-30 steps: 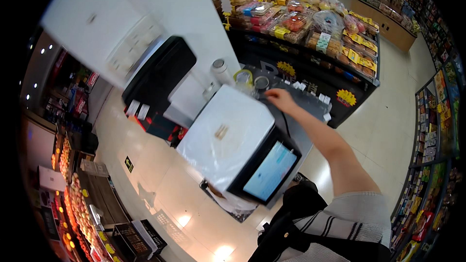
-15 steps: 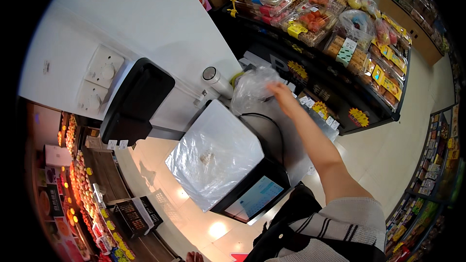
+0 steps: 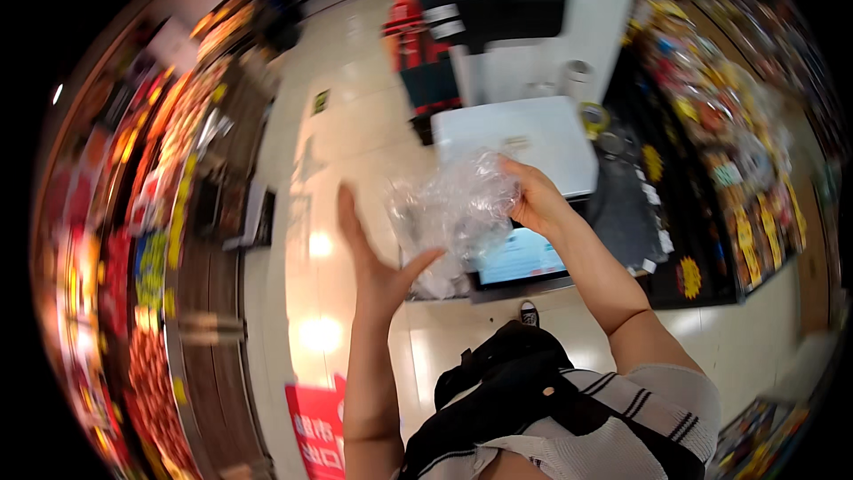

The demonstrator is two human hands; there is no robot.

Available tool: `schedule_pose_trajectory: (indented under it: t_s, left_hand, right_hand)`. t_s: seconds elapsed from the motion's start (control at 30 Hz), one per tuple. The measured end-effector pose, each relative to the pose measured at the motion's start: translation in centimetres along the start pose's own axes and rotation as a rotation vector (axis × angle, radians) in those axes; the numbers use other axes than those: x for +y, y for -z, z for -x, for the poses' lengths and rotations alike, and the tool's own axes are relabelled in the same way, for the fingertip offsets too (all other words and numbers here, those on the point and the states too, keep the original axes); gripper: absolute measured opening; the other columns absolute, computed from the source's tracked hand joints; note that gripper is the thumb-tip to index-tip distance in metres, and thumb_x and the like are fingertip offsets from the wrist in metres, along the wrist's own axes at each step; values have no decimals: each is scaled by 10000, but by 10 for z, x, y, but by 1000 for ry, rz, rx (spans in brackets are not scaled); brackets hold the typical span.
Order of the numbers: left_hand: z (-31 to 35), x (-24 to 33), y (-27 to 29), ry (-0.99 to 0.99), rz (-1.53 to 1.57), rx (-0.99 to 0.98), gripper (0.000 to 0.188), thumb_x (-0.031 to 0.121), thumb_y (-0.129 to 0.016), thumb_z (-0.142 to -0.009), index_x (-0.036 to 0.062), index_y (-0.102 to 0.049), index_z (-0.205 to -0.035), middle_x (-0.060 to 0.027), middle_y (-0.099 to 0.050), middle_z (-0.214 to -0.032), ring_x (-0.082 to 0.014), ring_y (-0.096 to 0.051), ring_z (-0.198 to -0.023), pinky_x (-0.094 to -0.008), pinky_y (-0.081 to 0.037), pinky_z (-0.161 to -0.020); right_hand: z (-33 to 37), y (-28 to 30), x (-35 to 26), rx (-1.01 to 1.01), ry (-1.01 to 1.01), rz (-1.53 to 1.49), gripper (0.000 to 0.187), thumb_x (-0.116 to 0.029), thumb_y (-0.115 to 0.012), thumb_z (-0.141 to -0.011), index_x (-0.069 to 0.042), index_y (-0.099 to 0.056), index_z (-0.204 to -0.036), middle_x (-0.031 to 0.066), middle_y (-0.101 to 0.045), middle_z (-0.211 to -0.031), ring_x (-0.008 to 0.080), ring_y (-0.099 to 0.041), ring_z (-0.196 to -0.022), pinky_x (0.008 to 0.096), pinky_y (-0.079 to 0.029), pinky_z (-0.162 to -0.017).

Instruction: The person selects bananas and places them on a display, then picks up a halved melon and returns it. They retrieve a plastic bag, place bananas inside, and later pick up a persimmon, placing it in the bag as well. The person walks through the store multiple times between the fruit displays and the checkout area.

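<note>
A crumpled clear plastic bag [image 3: 458, 204] hangs in front of me, blurred by motion. My right hand [image 3: 536, 198] is closed on its right side. On the left, my left hand [image 3: 378, 267] is raised with thumb and fingers spread wide. Its thumb points toward the bag's lower edge, and I cannot tell whether they touch. Behind the bag stands a weighing scale with a flat white top [image 3: 533, 129]. The scale's lit screen [image 3: 524, 256] shows below it, its left part covered by the bag.
A black display head [image 3: 515, 13] rises behind the scale. A steel flask [image 3: 576, 78] and a yellow tape roll [image 3: 593, 116] stand beside it. Packaged food fills a black shelf [image 3: 711, 116] on the right. Fruit stands [image 3: 164, 204] line the left. A red sign [image 3: 315, 427] stands lower left.
My view has swung left. My right hand has brought the plastic bag from beside the flask to in front of the scale. My left hand has come up beside it.
</note>
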State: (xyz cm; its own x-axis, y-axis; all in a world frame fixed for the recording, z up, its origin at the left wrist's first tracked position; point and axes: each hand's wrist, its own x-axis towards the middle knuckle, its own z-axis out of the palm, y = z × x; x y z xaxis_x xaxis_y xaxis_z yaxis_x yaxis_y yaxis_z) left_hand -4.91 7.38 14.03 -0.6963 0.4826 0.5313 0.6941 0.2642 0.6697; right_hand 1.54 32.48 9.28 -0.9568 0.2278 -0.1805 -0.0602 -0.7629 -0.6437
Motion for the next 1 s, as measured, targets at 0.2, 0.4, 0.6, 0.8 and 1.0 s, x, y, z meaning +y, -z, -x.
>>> schedule_pose_trajectory:
  t_s: [0.2, 0.4, 0.6, 0.8, 1.0]
  left_hand:
    - [108, -88, 164, 494, 460, -88, 210, 143, -663, -921, 8, -667, -1082, -52, -687, -981, -153, -652, -934, -301, -513, -865]
    - [245, -151, 303, 855, 973, 555, 243, 163, -544, -983, -26, -588, -1129, -79, -664, -934, -141, -663, -763, -257, -571, -657]
    - [375, -221, 364, 810, 1129, 858, 279, 208, -526, -986, 29, -561, -1198, -109, -643, -1058, -202, -645, -920, -322, -561, -785]
    - [383, -180, 453, 1000, 702, 1109, 811, 474, -737, -802, 104, -354, -1415, -153, -464, -1339, -290, -544, -1148, -517, -495, -897]
    - [379, -303, 564, 1244, 201, 608, 613, 244, -769, -800, -41, -522, -1284, -146, -660, -1036, -202, -650, -798, -355, -531, -642]
  right_hand:
    - [-56, -137, 166, -364, -641, 30, 408, -413, -569, -965, -10, -615, -923, 69, -678, -733, 200, -679, -628, 286, -557, -547]
    - [-27, -277, 299, -915, -572, 115, 831, -499, -584, -922, -9, -240, -1499, 130, -431, -1444, 235, -417, -1330, 384, -350, -1087]
    - [41, -352, 442, -1192, -441, 634, 849, -176, -737, -838, -54, -232, -1509, 135, -533, -1311, 169, -548, -1159, 290, -458, -942]
    - [-11, -433, 552, -1076, -190, 950, 286, -177, -689, -844, -2, -657, -1067, 44, -635, -775, 94, -601, -705, 243, -514, -674]
    - [-86, -570, 653, -1500, 239, 1271, 310, -330, -724, -789, -42, -708, -902, 48, -589, -659, 183, -603, -635, 317, -503, -575]
